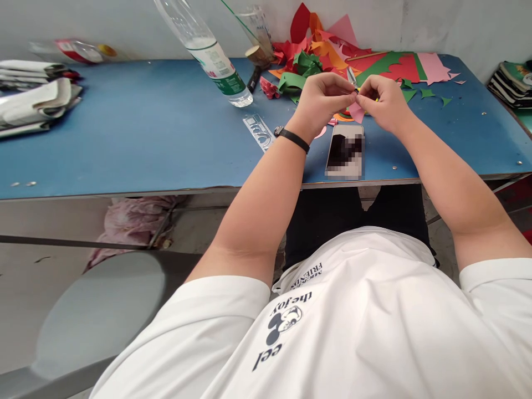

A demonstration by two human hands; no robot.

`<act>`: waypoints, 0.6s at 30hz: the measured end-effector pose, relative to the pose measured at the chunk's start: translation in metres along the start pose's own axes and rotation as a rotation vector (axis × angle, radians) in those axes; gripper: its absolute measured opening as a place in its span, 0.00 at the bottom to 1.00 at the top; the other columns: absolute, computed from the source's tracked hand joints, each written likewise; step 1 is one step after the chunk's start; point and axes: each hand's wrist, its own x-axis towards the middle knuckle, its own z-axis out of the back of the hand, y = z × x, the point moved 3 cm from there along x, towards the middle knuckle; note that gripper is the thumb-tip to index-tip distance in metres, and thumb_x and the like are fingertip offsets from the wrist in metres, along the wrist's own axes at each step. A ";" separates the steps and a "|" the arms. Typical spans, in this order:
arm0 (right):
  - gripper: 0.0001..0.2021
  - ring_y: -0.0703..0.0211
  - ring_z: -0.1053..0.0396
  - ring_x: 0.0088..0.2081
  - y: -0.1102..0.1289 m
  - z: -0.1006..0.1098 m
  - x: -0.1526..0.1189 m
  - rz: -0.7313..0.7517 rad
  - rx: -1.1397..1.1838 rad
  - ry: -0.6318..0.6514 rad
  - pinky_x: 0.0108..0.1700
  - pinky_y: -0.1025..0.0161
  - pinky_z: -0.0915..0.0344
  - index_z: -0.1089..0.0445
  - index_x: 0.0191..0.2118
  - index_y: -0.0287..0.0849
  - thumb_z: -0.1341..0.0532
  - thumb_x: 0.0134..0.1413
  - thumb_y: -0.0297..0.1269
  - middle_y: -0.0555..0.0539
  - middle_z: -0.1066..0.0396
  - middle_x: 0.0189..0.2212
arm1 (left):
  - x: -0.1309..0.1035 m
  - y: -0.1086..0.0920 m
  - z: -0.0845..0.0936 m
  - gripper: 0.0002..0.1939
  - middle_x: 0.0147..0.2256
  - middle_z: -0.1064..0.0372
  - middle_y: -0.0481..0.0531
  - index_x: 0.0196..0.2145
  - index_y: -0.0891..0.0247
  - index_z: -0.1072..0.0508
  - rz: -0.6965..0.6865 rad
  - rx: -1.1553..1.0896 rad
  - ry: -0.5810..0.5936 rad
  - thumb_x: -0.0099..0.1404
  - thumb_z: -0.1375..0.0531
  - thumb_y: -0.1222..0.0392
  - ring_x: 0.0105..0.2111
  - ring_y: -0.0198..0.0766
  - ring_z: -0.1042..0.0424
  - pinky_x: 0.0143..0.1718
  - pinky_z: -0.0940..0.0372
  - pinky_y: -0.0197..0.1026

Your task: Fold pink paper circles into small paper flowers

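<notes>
Above the blue table, my left hand and my right hand meet at their fingertips. Both hands are closed in pinches. What the left fingertips hold is too small to make out, and the right fingers hide their own grip too. A pair of scissors points up between the hands, its handles mostly hidden. Just below the fingertips is a pink paper piece. A phone lies near the table edge under the hands. Beside my left wrist lies a clear stencil ruler.
A water bottle stands left of the hands, near a black marker and a glass. Coloured paper scraps pile up behind. Folded newspapers lie far left, stacked books far right. A grey stool is below left.
</notes>
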 end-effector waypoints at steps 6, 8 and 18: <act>0.26 0.57 0.40 0.34 0.002 0.000 -0.001 0.047 -0.039 0.020 0.43 0.57 0.42 0.36 0.33 0.48 0.36 0.69 0.05 0.56 0.35 0.30 | 0.002 0.006 0.006 0.17 0.35 0.18 0.52 0.29 0.51 0.13 0.106 -0.021 0.051 0.56 0.12 0.47 0.37 0.45 0.19 0.42 0.22 0.53; 0.25 0.56 0.41 0.35 0.003 0.000 -0.001 0.068 -0.060 0.019 0.44 0.57 0.41 0.36 0.33 0.49 0.36 0.69 0.07 0.55 0.35 0.31 | 0.002 0.006 0.008 0.10 0.36 0.17 0.51 0.30 0.52 0.14 0.130 -0.022 0.070 0.61 0.17 0.56 0.38 0.43 0.19 0.41 0.23 0.50; 0.21 0.52 0.38 0.39 0.005 0.002 0.000 0.102 -0.151 0.033 0.49 0.55 0.37 0.37 0.35 0.49 0.38 0.70 0.12 0.51 0.33 0.36 | 0.004 0.008 0.009 0.13 0.32 0.21 0.50 0.30 0.51 0.16 0.130 -0.032 0.085 0.58 0.16 0.52 0.35 0.43 0.22 0.40 0.29 0.52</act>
